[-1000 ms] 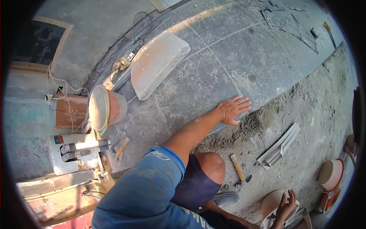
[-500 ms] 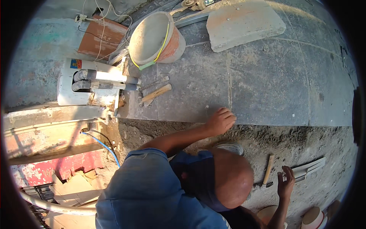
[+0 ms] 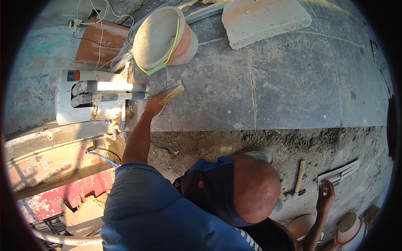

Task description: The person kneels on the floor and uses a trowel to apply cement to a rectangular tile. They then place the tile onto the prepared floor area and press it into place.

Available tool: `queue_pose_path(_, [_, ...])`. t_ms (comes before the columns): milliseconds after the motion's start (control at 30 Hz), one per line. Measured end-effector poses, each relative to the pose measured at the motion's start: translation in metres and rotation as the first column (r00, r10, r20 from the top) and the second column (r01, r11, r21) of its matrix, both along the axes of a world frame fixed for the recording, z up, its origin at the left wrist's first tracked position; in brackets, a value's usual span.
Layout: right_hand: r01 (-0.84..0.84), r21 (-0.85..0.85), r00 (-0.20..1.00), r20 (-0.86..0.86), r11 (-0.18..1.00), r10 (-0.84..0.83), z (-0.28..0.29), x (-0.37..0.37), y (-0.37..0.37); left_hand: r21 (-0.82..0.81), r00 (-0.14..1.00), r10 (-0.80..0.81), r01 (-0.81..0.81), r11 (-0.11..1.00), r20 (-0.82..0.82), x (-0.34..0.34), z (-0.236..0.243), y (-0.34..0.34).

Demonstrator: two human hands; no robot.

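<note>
My left hand [image 3: 155, 105] is closed around one end of a wooden-handled tool [image 3: 172, 94] on the dark slab. My fingers hide that end of the tool. A thin rod [image 3: 169, 89] lies alongside it. Lower right, my right hand [image 3: 326, 192] has bent fingers, with a gap between thumb and fingers. Its fingertips overlap the near edge of a grey metal float [image 3: 340, 172] on the soil, and nothing shows in its grasp. A wooden-handled hammer [image 3: 300, 178] lies left of that hand. My bent knee [image 3: 256, 188] comes between my arms.
A plaster-stained bucket [image 3: 161, 37] with a yellow handle stands on the slab [image 3: 289, 88]. Behind it lies a pale stone block [image 3: 268, 21]. White pipes [image 3: 117, 86] and a white container [image 3: 67, 98] are at left. Other tubs [image 3: 348, 228] sit at lower right.
My left hand has swung left from the slab's front edge to the wooden-handled tool and closed on it. My right hand has shifted slightly right along the float, its fingers more bent.
</note>
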State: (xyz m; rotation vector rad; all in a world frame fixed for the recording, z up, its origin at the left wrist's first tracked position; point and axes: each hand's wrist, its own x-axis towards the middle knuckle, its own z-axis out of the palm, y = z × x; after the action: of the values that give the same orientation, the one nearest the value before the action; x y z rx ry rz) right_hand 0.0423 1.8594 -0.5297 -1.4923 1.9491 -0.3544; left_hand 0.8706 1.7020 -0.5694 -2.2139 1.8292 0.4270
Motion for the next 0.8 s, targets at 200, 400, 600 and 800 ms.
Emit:
queue_pose_path(200, [0.102, 0.022, 0.995, -0.002, 0.995, -0.102, -0.001, 0.001, 0.018, -0.252, 0.960, 0.097, -0.028, 0.967, 0.264, -0.021, 0.003, -0.002])
queue_pose_path(400, [0.219, 0.093, 0.976, -0.030, 0.971, -0.217, 0.017, -0.001, 0.027, 0.008, 0.883, 0.071, -0.084, 0.996, 0.463, -0.044, -0.024, 0.015])
queue_pose_path(600, [0.140, 0.061, 0.989, -0.053, 0.988, -0.137, 0.025, 0.011, -0.002, 0.035, 0.845, -0.141, 0.144, 0.989, 0.515, -0.067, -0.004, 0.025])
queue_pose_path(800, [0.087, -0.010, 0.996, -0.015, 0.996, -0.087, 0.031, 0.008, 0.007, -0.079, 0.875, -0.485, 0.484, 0.871, 0.014, -0.170, 0.047, -0.032])
